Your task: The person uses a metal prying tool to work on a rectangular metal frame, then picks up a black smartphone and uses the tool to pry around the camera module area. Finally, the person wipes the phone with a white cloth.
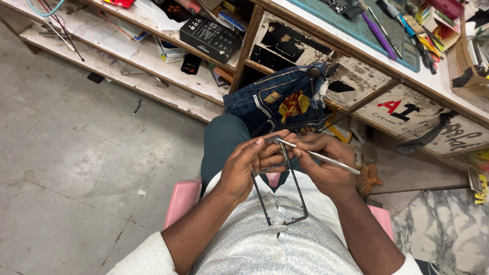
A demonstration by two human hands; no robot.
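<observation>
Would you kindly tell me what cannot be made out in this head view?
- Top corner of the phone frame: covered by the left hand and right hand.
- Tip of the tweezers: too small to see what it touches.
- Tools on the green mat: cut off by the top edge.

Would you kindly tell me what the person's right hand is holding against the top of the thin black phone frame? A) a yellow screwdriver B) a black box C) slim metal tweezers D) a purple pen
C: the right hand grips slim metal tweezers whose tip meets the top end of the black phone frame, which the left hand steadies above the lap.
</observation>
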